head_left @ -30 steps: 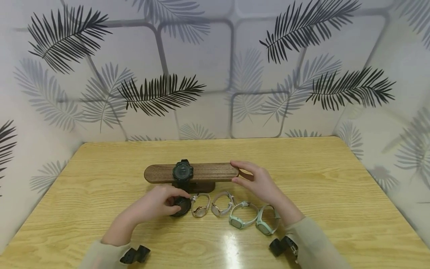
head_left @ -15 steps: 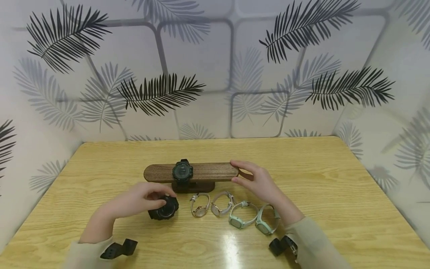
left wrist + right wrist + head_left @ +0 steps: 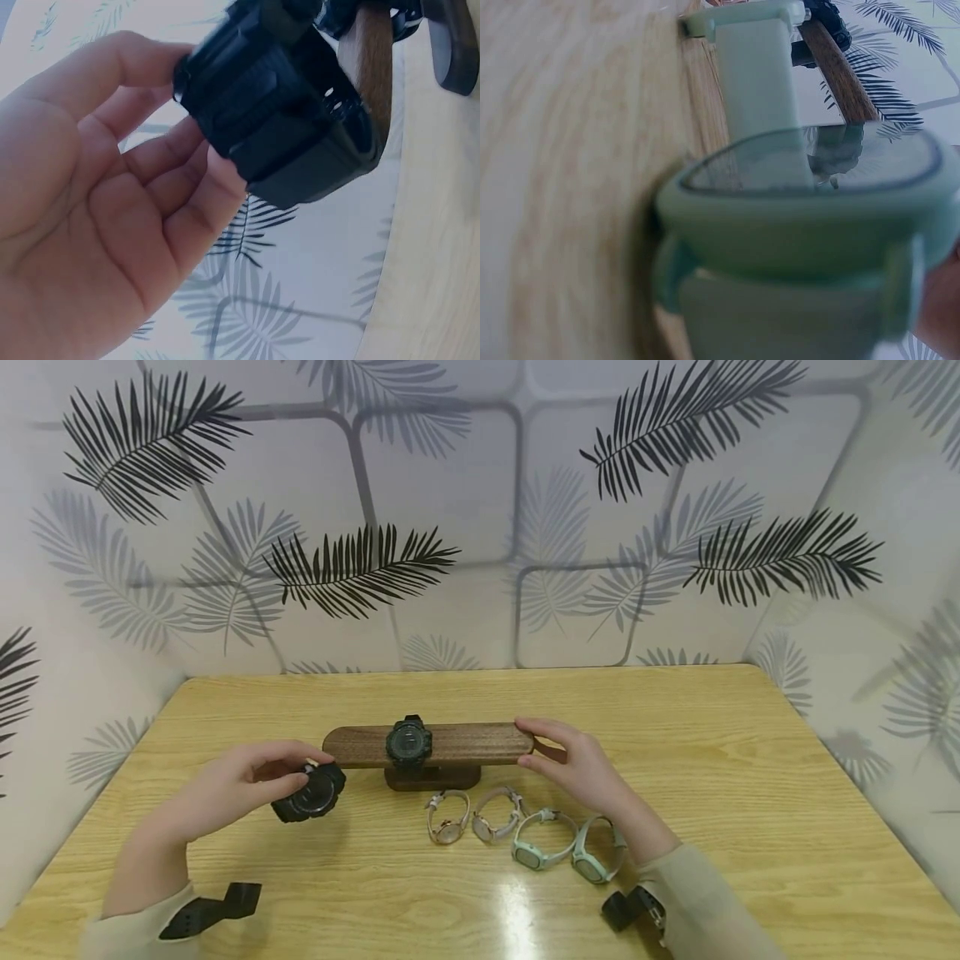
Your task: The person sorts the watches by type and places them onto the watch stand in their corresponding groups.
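Note:
My left hand [image 3: 232, 785] pinches a black digital watch [image 3: 318, 795] between thumb and fingers, above the table at the left end of a dark wooden watch stand [image 3: 480, 743]. In the left wrist view the watch's closed strap loop [image 3: 262, 127] overlaps the bar's end [image 3: 373, 67]; whether they touch I cannot tell. Another black watch [image 3: 408, 742] sits around the bar, left of its middle. With thumb and fingertips my right hand [image 3: 581, 770] holds the bar's right end. A mint-green watch [image 3: 802, 217] fills much of the right wrist view, which shows little of that hand.
In front of the stand's base [image 3: 432, 778] lie two slim-strap watches, one rose-gold [image 3: 448, 832] and one pale [image 3: 483, 829]. Two mint-green watches [image 3: 528, 857] [image 3: 591, 867] lie right of them, near my right forearm. A patterned wall [image 3: 450, 510] rises behind the wooden table [image 3: 420, 902].
My left hand has picked up the black watch from the front of the stand and carried it left, then up to the bar's left end. The right hand has stayed put.

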`<act>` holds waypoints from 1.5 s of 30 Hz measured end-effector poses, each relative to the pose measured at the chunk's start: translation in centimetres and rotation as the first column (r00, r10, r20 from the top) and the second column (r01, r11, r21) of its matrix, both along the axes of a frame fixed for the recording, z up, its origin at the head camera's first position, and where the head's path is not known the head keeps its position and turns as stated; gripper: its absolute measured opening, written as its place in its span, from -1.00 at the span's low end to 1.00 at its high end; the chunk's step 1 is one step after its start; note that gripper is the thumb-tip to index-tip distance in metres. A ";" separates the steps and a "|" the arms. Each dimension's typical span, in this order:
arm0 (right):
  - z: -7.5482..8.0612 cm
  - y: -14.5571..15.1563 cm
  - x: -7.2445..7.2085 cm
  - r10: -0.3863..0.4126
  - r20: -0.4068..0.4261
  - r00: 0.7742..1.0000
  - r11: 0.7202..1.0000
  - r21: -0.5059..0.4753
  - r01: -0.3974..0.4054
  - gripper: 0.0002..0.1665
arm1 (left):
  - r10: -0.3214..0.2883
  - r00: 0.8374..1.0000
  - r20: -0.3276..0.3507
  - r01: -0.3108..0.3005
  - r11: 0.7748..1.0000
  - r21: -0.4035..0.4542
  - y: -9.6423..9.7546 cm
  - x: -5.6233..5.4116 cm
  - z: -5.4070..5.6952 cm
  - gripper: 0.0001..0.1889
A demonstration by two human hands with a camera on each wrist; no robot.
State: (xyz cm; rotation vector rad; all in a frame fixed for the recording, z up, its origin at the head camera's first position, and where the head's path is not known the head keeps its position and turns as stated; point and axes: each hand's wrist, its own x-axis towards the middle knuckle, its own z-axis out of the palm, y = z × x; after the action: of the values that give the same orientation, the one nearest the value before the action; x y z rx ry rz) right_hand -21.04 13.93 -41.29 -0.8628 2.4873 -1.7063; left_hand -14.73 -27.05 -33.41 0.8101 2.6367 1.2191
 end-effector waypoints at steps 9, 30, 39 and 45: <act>0.0 0.0 0.0 0.001 -0.004 1.000 1.000 0.004 -0.001 -0.42 | 0.211 0.972 -0.106 -0.208 0.977 0.037 -1.1 -0.2 -0.1 -0.67; -0.4 0.1 -0.2 0.005 -0.006 1.000 1.000 -0.018 -0.005 -0.43 | 0.339 0.940 -0.037 -0.331 0.933 0.139 0.3 -2.0 -2.3 -0.59; -0.3 0.1 -0.1 0.009 -0.016 1.000 1.000 -0.014 -0.009 -0.42 | 0.303 0.953 0.001 -0.302 0.950 0.074 0.6 -2.2 -2.7 -0.44; -0.4 0.1 -0.2 0.008 -0.013 1.000 1.000 -0.013 -0.008 -0.41 | 0.285 0.956 -0.070 -0.285 0.958 0.002 0.7 -2.5 -3.1 -0.33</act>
State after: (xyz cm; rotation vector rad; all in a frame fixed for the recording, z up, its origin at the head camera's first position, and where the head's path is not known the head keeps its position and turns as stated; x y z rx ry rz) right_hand -21.20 14.01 -41.66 -0.8862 2.4802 -1.7225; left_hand -17.20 -26.32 -36.51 0.4888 2.8908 1.2618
